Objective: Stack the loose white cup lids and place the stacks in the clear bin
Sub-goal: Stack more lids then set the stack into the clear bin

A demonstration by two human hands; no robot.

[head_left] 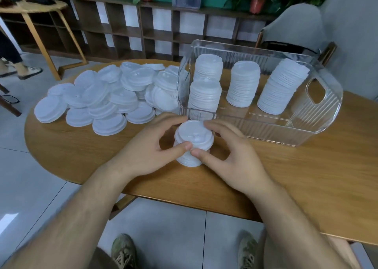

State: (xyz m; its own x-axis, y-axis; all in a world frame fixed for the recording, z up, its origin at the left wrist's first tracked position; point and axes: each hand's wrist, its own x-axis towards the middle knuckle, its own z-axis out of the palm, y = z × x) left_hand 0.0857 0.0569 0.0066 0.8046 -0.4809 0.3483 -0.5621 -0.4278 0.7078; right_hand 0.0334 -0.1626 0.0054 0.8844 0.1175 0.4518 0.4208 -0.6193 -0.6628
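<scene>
A short stack of white cup lids (pixel 193 136) stands on the wooden table (pixel 81 152) near its front edge. My left hand (pixel 151 146) grips the stack from the left and my right hand (pixel 229 152) grips it from the right, thumbs meeting at its front. A heap of loose white lids (pixel 106 96) covers the table's left part. The clear bin (pixel 302 123) sits just behind the stack and holds several tall lid stacks (pixel 243 84).
The table's near edge runs under my forearms. A grey chair (pixel 294 27) stands behind the bin. A second wooden table (pixel 34 6) and a person's feet (pixel 20 70) are at the far left. Dark shelves with potted plants line the back wall.
</scene>
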